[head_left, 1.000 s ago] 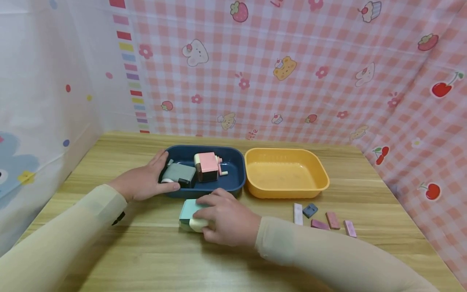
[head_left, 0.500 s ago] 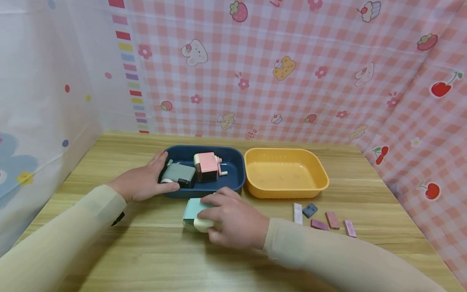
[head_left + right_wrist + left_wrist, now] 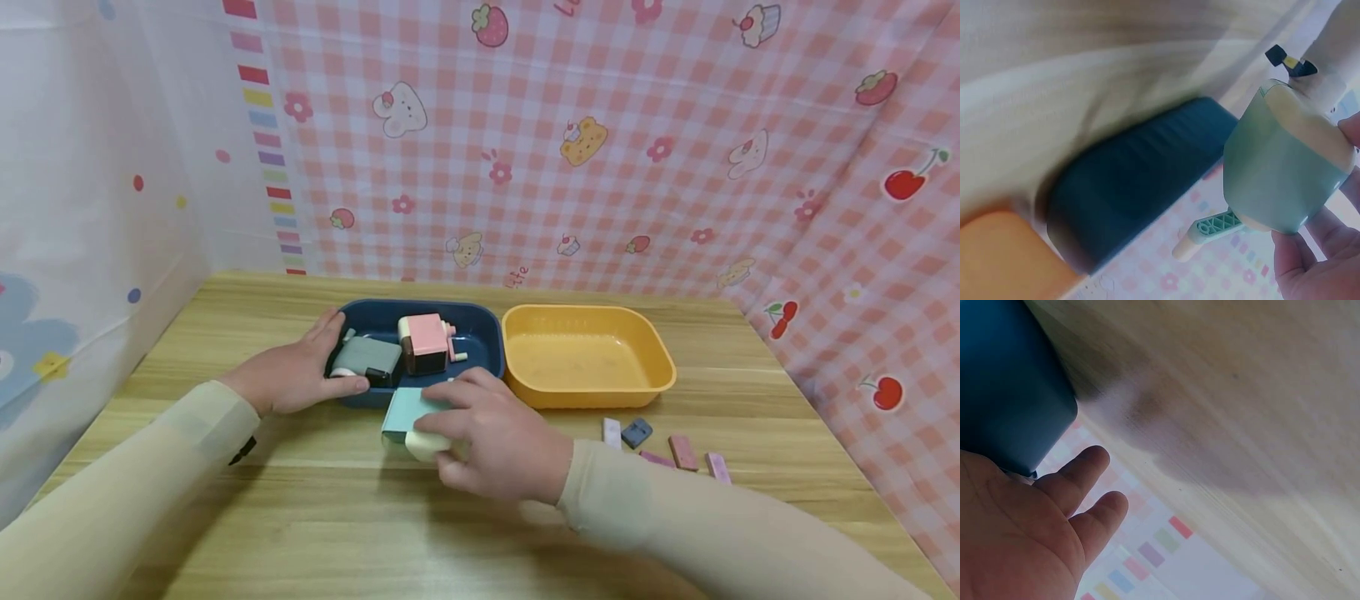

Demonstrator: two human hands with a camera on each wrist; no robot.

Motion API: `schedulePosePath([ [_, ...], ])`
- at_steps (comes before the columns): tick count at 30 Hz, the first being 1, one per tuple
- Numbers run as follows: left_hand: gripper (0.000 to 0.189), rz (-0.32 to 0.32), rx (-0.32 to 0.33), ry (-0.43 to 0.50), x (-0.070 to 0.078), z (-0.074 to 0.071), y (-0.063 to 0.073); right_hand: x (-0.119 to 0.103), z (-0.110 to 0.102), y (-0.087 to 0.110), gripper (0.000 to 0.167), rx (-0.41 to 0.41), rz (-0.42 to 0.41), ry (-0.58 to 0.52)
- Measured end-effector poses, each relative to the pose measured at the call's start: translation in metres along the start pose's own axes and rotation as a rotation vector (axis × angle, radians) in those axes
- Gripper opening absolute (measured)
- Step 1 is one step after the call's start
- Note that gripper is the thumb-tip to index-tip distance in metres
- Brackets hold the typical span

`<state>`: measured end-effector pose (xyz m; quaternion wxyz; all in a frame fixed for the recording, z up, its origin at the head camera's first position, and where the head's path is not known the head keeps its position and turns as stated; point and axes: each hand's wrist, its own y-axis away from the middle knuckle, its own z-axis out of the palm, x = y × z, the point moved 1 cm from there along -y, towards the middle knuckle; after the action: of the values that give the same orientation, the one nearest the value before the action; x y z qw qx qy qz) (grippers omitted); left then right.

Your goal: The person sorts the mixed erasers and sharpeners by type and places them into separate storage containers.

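My right hand grips a mint-green and cream crank pencil sharpener, raised off the table just in front of the navy bin. In the right wrist view, the sharpener's rounded underside and its crank handle show, with fingertips at its sides. My left hand rests against the left end of the navy bin, its thumb along the front rim. Two fingers extend straight beside the bin wall in the left wrist view. Inside the bin lie a grey sharpener and a pink crank sharpener.
A yellow bin stands right beside the navy one. In front of it lie several small blocks: a white one, a dark blue-grey one, and pink and lilac ones. A patterned cloth hangs behind the table.
My right hand has shifted rightward, then lifted the mint-green pencil sharpener off the table and toward the navy bin's front rim. The left hand has stayed in place.
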<state>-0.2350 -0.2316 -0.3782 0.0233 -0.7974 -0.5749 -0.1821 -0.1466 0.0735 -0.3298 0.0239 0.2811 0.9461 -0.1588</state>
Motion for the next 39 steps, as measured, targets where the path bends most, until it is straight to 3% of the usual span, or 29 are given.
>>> schedulePosePath([
  [8,0.123,0.003,-0.005,-0.005,0.000,0.000,0.000,0.009,-0.011,-0.003,0.029,0.028,0.058,-0.007],
  [20,0.125,0.004,-0.005,0.002,-0.001,0.000,0.000,0.029,-0.017,-0.012,0.028,0.076,0.063,0.068],
  [39,0.125,0.001,-0.008,0.008,-0.002,0.000,0.000,0.062,-0.021,-0.037,0.027,-0.092,0.124,0.123],
])
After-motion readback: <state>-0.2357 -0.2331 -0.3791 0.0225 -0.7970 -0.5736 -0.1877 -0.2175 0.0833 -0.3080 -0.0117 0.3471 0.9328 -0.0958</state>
